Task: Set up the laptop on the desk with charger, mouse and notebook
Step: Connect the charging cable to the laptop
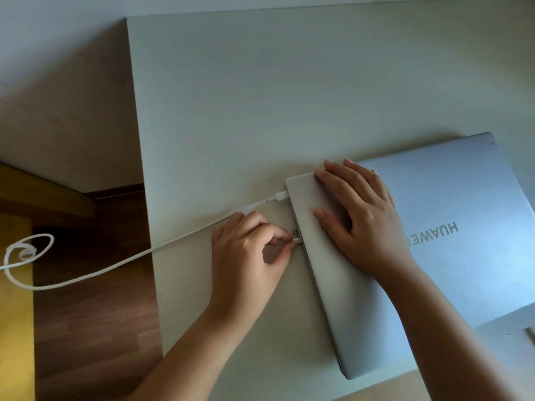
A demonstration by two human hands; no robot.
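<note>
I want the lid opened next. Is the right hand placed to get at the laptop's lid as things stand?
Probably yes: the right hand lies flat on the closed laptop, nothing covering the lid. The left hand only pinches a small plug at the side edge.

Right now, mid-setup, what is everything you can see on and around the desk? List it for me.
laptop: one, silver, lid closed, lying on the desk's near right part.
charger cable: one, white, plugged into the laptop's left edge, running left off the desk and looping over the floor.
small plug: one, white and grey, at the laptop's left edge nearer the person than the cable, pinched by the left hand; too small to identify.
desk: one, pale grey-white, filling most of the view.
floor: brown wood, left of the desk.
yellow surface: one, far left; unclear what it is.
left hand: one, gripping the small plug.
right hand: one, flat on the laptop lid.
</note>
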